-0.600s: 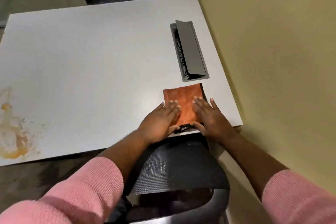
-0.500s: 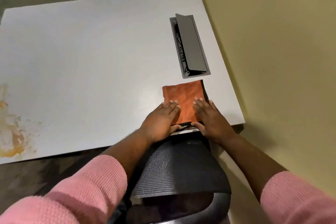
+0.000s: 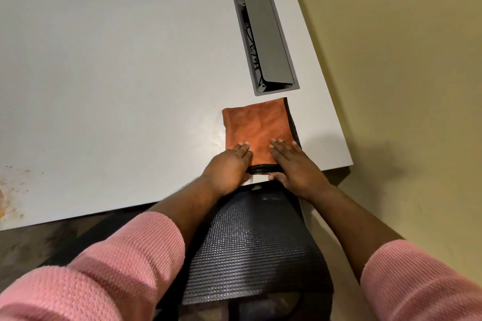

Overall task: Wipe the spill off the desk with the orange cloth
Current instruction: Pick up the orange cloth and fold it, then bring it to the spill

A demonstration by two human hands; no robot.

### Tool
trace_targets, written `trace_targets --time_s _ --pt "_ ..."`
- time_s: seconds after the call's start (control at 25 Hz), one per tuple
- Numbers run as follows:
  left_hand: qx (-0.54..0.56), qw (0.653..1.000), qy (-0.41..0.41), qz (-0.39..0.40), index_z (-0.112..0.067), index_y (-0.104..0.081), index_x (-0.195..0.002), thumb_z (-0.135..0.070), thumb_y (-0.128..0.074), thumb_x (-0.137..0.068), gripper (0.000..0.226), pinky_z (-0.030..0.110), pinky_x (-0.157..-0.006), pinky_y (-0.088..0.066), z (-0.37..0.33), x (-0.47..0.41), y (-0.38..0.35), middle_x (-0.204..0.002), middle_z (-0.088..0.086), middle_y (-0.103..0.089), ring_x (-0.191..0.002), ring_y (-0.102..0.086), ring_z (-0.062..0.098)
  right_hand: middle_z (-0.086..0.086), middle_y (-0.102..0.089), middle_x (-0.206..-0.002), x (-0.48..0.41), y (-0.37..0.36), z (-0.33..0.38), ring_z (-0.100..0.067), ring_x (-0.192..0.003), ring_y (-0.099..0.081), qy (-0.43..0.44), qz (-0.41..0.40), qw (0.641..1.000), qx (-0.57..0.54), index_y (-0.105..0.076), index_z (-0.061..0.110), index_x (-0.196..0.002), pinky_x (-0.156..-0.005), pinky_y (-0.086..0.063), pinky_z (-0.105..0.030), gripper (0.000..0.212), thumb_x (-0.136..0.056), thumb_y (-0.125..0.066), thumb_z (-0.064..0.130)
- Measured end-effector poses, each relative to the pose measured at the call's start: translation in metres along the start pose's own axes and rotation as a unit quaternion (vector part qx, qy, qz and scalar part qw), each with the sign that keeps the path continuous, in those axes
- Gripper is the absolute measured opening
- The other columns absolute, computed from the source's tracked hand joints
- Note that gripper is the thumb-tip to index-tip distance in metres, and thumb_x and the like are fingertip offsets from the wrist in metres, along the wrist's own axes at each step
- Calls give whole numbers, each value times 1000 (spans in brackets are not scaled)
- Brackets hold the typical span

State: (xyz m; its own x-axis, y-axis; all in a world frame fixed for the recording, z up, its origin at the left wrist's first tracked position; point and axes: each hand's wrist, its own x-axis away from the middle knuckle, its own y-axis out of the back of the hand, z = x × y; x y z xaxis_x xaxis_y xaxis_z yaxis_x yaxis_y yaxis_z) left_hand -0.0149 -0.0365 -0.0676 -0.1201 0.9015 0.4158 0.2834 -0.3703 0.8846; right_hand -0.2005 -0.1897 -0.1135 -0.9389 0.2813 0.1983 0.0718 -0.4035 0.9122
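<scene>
I have both hands flat on the orange cloth [image 3: 257, 131]: my left hand [image 3: 229, 164] and right hand [image 3: 294, 164] lie spread, palms down, fingers on its near end, thumbs at its near edge, gripping nothing. The cloth sits folded on the desk [image 3: 117, 73], just on the near side of the cable box [image 3: 266, 41], its long axis running away from me toward that box. The spill [image 3: 10, 198] is well left of the cloth. I'd keep it folded and pick it up cleanly by the near edge.
</scene>
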Motion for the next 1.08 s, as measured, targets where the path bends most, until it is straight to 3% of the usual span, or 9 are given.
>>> trace_targets --time_s 0.2,0.32,0.48,0.56,0.72,0.84,0.92,1.08 --pt "-22 1000 6 -11 -9 -46 -148 -18 -43 -106 42 43 -108 -49 0 -1 12 -166 12 -32 -149 -39 28 -15 -48 -157 0 3 4 -32 -145 -46 14 -82 996 40 -50 6 -150 -122 -24 -43 64 -92 -75 16" --pt "-38 999 11 -6 -9 -45 -148 -17 -45 -106 43 42 -104 -51 -1 0 14 -166 12 -32 -149 -40 25 -19 -55 -149 -1 2 12 -37 -137 -55 -11 -96 994 51 -57 3 -143 -116 -35 -47 63 -85 -81 7" --pt "-29 998 33 35 -5 -37 -153 -36 -53 -104 60 45 -106 -50 -7 0 10 -168 15 -25 -152 -34 28 -22 -61 -142 -6 7 20 -40 -129 -61 -26 -106 993 35 -59 1 -140 -108 -48 -51 57 -86 -77 2" --pt "-56 997 40 29 -3 -37 -152 -24 -51 -106 52 45 -102 -53 -11 -1 10 -166 18 -28 -148 -39 30 -23 -64 -138 -6 13 22 -41 -125 -64 -17 -116 992 37 -60 0 -138 -104 -51 -51 57 -84 -77 -2" --pt "-81 995 47 -23 -3 -53 -132 0 -45 -98 34 45 -80 -58 -6 2 23 -141 19 -58 -116 -66 35 -23 -67 -133 -4 30 28 -41 -119 -67 4 -138 990 25 -61 -1 -136 -100 -55 -51 57 -81 -76 -7" --pt "-92 993 40 -57 -7 -57 -113 2 -47 -93 24 39 -58 -45 1 15 46 -115 14 -66 -92 -68 35 -25 -73 -117 -2 52 43 -41 -101 -73 19 -171 985 34 -67 -4 -126 -81 -64 -49 48 -79 -78 -8" --pt "-79 993 38 -73 -8 -57 -106 -3 -49 -94 16 37 -55 -34 5 23 61 -103 12 -65 -83 -66 35 -26 -74 -110 -3 69 51 -43 -92 -74 23 -176 984 33 -69 -7 -121 -72 -64 -49 46 -76 -78 -10" --pt "70 987 45 -140 -18 -66 -107 -18 -55 -97 14 35 -65 -45 24 50 100 -99 6 -71 -86 -66 31 -22 -72 -118 -2 117 74 -43 -102 -69 -3 -189 982 -2 -65 0 -131 -87 -57 -47 44 -88 -71 -1"
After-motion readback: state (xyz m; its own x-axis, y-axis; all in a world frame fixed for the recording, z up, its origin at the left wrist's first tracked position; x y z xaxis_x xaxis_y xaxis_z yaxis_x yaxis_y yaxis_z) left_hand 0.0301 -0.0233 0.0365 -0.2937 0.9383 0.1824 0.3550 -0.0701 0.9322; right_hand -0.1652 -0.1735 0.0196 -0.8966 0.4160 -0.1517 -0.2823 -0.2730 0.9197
